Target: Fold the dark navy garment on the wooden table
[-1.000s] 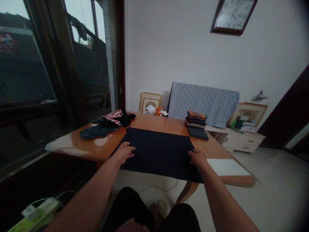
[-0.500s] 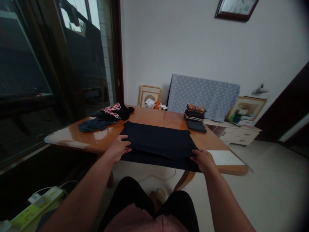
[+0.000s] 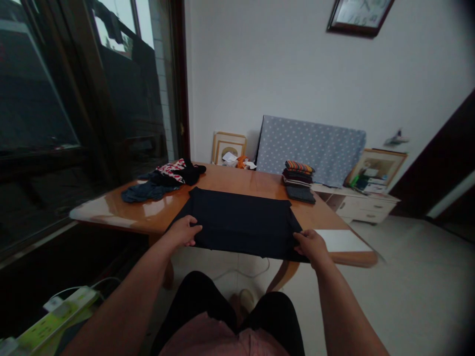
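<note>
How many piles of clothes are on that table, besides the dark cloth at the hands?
2. Beyond the dark cloth, a loose heap lies toward the left on the table, and a folded stack stands toward the right. No third pile shows.

The left forearm (image 3: 128, 289) and right forearm (image 3: 343, 299) stretch forward, well apart, left hand (image 3: 184, 232) and right hand (image 3: 312, 245) each closed in a pinch.

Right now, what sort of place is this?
Probably a room in a home: a polished wooden table with a neat stack of folded clothes on it, a wall clock, and a white drawer cabinet beyond.
</note>
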A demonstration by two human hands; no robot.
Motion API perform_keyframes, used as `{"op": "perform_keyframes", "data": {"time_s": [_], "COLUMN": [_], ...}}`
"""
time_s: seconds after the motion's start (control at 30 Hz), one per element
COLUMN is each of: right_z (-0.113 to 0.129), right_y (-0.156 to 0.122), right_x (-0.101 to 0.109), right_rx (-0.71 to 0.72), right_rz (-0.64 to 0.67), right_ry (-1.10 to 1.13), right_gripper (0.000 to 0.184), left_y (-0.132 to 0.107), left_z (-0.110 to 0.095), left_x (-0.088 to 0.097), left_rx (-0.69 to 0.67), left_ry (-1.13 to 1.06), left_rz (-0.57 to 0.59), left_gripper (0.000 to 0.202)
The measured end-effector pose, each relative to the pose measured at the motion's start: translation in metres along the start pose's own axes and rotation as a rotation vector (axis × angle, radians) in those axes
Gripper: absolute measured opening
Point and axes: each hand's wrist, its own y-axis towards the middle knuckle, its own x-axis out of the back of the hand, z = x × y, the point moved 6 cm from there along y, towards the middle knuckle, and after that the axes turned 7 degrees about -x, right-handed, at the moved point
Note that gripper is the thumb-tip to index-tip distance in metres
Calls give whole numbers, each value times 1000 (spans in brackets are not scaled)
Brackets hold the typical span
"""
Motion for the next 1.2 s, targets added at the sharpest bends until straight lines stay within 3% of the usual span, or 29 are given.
{"op": "perform_keyframes", "data": {"time_s": [0.13, 0.23, 0.37, 0.5, 0.63, 0.8, 0.9, 1.0, 1.1, 1.2], "right_z": [15, 32, 64, 88, 71, 45, 61, 92, 120, 133], "right_y": [5, 7, 12, 22, 42, 78, 104, 130, 154, 177], "right_x": [20, 19, -4, -40, -64, -55, -46, -48, -62, -79], "right_rx": [118, 211, 347, 490, 445, 331, 337, 393, 425, 391], "right_rz": [-226, -242, -185, -87, 40, 46, 3, -37, -27, -3], "right_ry": [-299, -331, -344, -475, -691, -727, -655, -627, -623, -633], "right_gripper": [35, 36, 34, 47, 57, 53, 42, 34, 32, 36], "left_y": [15, 27, 55, 85, 107, 124, 142, 167, 195, 218], "left_z": [-13, -32, -54, -63, -39, -17, -26, -40, -52, -60], "left_x": [23, 30, 21, 0, -13, 5, 23, 38, 44, 42], "left_rx": [-212, -355, -445, -554, -478, -451, -471, -442, -371, -357], "left_ry": [358, 466, 515, 582, 648, 691, 751, 793, 835, 878], "left_rz": [-154, -216, -203, -145, -10, -18, -103, -170, -151, -73], "left_gripper": [36, 37, 39, 51, 70, 68, 49, 39, 40, 46]}}
